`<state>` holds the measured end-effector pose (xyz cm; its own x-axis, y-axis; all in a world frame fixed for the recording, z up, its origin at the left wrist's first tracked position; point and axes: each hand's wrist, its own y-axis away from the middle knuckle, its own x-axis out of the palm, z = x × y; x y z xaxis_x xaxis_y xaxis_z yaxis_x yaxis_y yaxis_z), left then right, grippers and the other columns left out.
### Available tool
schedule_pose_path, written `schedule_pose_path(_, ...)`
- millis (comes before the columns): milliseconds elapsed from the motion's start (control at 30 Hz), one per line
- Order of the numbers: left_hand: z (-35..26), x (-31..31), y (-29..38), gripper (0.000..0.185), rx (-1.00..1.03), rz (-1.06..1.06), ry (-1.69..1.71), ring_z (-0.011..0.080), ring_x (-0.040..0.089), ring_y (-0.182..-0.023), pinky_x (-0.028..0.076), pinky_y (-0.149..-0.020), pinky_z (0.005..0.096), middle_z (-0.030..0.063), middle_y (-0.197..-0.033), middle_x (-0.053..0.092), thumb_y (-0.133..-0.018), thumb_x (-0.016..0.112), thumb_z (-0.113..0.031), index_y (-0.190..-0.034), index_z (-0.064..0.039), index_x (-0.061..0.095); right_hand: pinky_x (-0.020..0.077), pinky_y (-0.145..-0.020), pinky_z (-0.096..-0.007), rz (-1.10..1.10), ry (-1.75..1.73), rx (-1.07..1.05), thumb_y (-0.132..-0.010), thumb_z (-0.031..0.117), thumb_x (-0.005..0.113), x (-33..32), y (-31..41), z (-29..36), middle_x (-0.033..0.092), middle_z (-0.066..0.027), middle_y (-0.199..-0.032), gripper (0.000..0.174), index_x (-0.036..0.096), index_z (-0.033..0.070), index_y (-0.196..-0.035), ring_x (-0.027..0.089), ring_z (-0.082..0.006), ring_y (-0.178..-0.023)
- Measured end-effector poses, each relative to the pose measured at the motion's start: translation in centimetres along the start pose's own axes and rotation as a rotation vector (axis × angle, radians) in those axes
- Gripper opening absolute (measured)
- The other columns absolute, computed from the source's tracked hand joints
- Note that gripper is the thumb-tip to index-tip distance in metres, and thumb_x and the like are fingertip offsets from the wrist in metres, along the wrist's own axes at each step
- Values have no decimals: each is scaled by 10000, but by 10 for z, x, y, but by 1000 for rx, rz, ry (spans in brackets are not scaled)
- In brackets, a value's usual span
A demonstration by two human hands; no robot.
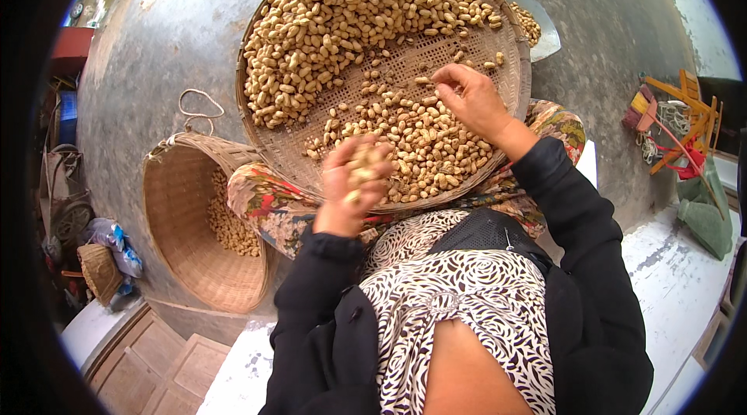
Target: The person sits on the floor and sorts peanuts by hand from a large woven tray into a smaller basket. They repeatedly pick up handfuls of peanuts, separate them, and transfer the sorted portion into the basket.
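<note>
A round woven bamboo tray rests over my lap. Unshelled peanuts are heaped along its far and left side, and a second, looser spread of peanuts lies on its near side. My left hand, slightly blurred, is raised above the near left rim with several peanuts in its curled fingers. Over the right half of the tray is my right hand, palm down, thumb and index finger close together beside a peanut; whether it grips anything is hidden.
A deep woven basket with peanuts inside lies tilted at my left, its rope loop on the concrete floor. Beyond the tray's far right rim is a metal scoop holding peanuts. A wooden folding frame and a brush are at the right.
</note>
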<state>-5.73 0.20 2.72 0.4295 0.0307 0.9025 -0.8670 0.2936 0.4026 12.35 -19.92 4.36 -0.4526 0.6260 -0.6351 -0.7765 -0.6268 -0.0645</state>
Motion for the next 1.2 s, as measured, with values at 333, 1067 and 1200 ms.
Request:
schedule_pose_path(333,-203,-81,310,475,587,-1002,-906,174,607,-779,522,-527,310,103,-1043,615,-984,512,-448,-1241,-58,601,492,-845,-426,222,376,38,-857,169,702,21,-2,-65,584,-112,-953,128,670,100,-960,593,-329,-956)
schedule_pose_path(1067,-18,-6,-26,159,910,-222,-2418,329,609,-1004,510,-884,404,161,-1078,646,-828,671,-64,-973,0,679,524,-767,-373,317,476,-4,-878,242,700,51,4,-37,632,-113,-891,205,672,41,-899,643,-273,-868)
schedule_pose_path(1200,-18,-7,-65,310,779,-199,-2550,372,545,-1174,477,-976,460,208,-1259,577,-857,672,-131,-1143,-14,646,517,-682,-354,288,-119,270,-889,263,613,21,-11,-45,657,-81,-851,238,667,33,-910,611,-174,-785)
